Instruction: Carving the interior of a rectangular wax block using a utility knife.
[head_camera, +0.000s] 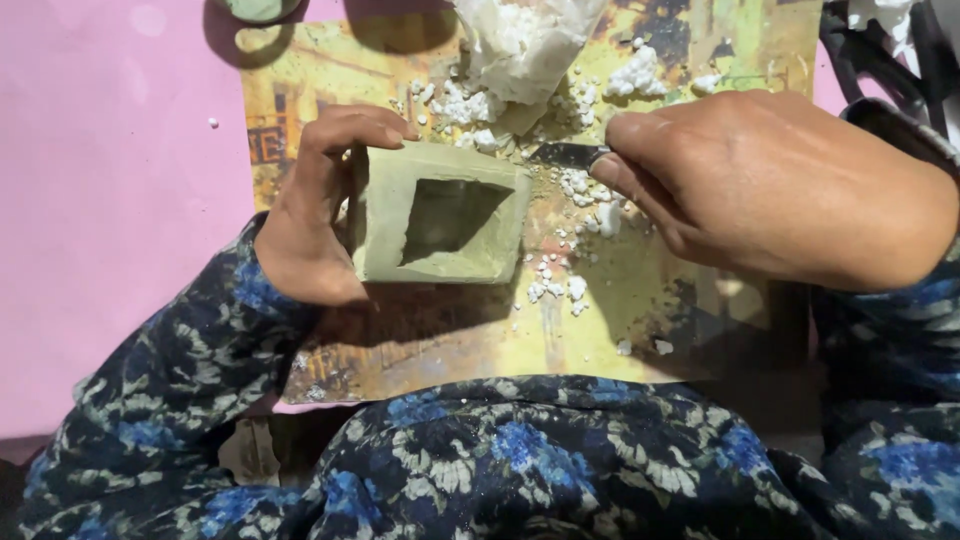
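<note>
A green clay block (440, 215) with a square hollow in its upper face is held on a worn yellow board (640, 300); the board is laid across the lap of a person in a dark blue flowered garment (520, 460), over a pink surface (110, 200). The block is gripped by the left hand (315, 215) from its left side; the fingers (365, 128) are curled over the top left corner and the heel of the hand is pressed to the left wall, so the hand is closed on the block. The block's long axis is set roughly left to right, with the hollow facing up toward the camera.

A thin dark blade (565, 154) is pinched by the right hand (770, 185) between thumb and fingers, which are closed narrowly on it (how much of the tool is hidden inside the hand cannot be told); its tip is pointed left toward the block's upper right corner, just beside that corner, though touch cannot be confirmed. The block thus lies directly to the left of the blade tip; the left hand is the one on it, the right near.

White crumbs (575, 240) are scattered on the board between block and right hand; a larger white lump (520, 45) is seen just behind the block.
</note>
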